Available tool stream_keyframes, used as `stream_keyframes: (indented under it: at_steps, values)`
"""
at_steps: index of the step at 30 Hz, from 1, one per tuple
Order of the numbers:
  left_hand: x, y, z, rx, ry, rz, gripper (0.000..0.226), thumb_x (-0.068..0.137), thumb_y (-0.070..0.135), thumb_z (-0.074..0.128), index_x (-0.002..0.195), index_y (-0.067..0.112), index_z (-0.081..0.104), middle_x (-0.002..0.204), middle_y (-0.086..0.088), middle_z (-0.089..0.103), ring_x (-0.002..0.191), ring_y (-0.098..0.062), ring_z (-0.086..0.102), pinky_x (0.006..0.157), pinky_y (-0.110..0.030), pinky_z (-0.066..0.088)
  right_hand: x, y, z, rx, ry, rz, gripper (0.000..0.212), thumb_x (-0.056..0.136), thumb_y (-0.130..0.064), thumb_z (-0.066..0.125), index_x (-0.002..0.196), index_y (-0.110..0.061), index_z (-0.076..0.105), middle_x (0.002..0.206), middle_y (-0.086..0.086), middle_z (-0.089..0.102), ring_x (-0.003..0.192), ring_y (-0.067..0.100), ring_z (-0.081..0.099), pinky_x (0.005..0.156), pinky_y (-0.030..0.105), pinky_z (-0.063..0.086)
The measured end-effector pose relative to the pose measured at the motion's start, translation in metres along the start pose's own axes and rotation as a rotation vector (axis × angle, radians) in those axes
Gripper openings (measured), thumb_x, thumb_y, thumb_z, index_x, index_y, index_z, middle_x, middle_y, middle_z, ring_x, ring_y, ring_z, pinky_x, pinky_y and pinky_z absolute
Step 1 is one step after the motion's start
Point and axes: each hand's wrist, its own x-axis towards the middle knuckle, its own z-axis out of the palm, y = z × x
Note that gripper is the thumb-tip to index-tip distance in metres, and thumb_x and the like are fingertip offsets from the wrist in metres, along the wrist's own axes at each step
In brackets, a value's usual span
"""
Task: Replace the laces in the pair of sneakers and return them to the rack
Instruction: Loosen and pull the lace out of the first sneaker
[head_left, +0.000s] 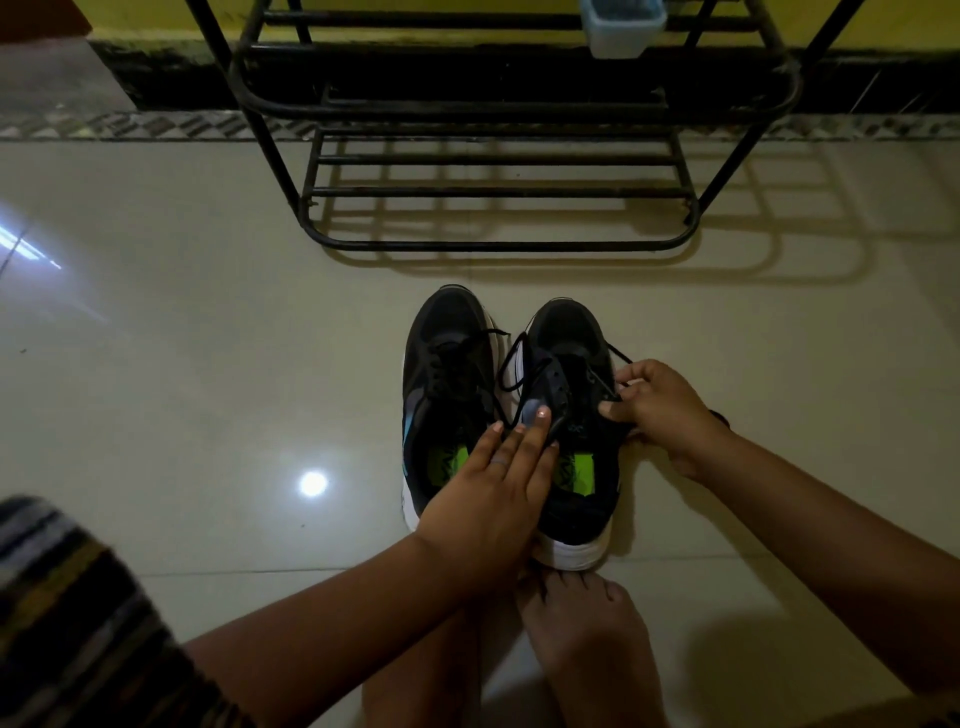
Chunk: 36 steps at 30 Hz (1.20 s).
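Pinching lace (602, 387), right hand (660, 410); left hand (493, 488) flat across sneakers (452, 374), floor (208, 364) beside.

Two black sneakers (506, 415) side by side on floor, toes toward black rack (498, 156); black laces (511, 364) loosened, trailing.

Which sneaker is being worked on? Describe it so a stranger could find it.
Start at the black metal shoe rack by the wall; two black sneakers sit side by side on the tiled floor in front. It is the right sneaker, nearer the right hand, which pinches its black lace. Unlike the left sneaker, its lacing is loosened.
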Motion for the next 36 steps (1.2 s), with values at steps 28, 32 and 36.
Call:
stream_keyframes:
  at_steps: [28, 32, 36]
  values:
    - [0.001, -0.001, -0.001, 0.012, 0.018, -0.01, 0.084, 0.079, 0.05, 0.061, 0.141, -0.001, 0.035, 0.146, -0.028, 0.012, 0.131, -0.036, 0.042, 0.11, -0.046, 0.017, -0.005, -0.036, -0.008, 0.142, 0.105, -0.37, 0.022, 0.094, -0.007, 0.052, 0.073, -0.015, 0.053, 0.084, 0.008, 0.054, 0.067, 0.019, 0.063, 0.056, 0.03, 0.056]
    - [0.002, -0.001, -0.004, -0.017, -0.016, 0.0, 0.081, 0.087, 0.048, 0.049, 0.146, 0.001, 0.02, 0.149, -0.025, -0.003, 0.14, -0.037, 0.026, 0.112, -0.046, 0.003, -0.001, -0.053, -0.025, 0.429, 0.184, -0.258, 0.02, 0.097, -0.009, 0.048, 0.078, -0.013, 0.049, 0.077, 0.002, 0.051, 0.057, 0.013, 0.06, 0.049, 0.024, 0.052]
    - [0.003, -0.001, -0.005, -0.073, -0.011, 0.008, 0.084, 0.092, 0.052, 0.039, 0.149, 0.004, -0.001, 0.153, -0.025, -0.015, 0.145, -0.035, 0.004, 0.111, -0.042, -0.013, 0.018, -0.035, -0.031, 0.535, 0.24, 0.101, 0.005, 0.097, -0.017, 0.047, 0.096, -0.014, 0.052, 0.083, 0.002, 0.051, 0.061, 0.015, 0.056, 0.052, 0.027, 0.042]
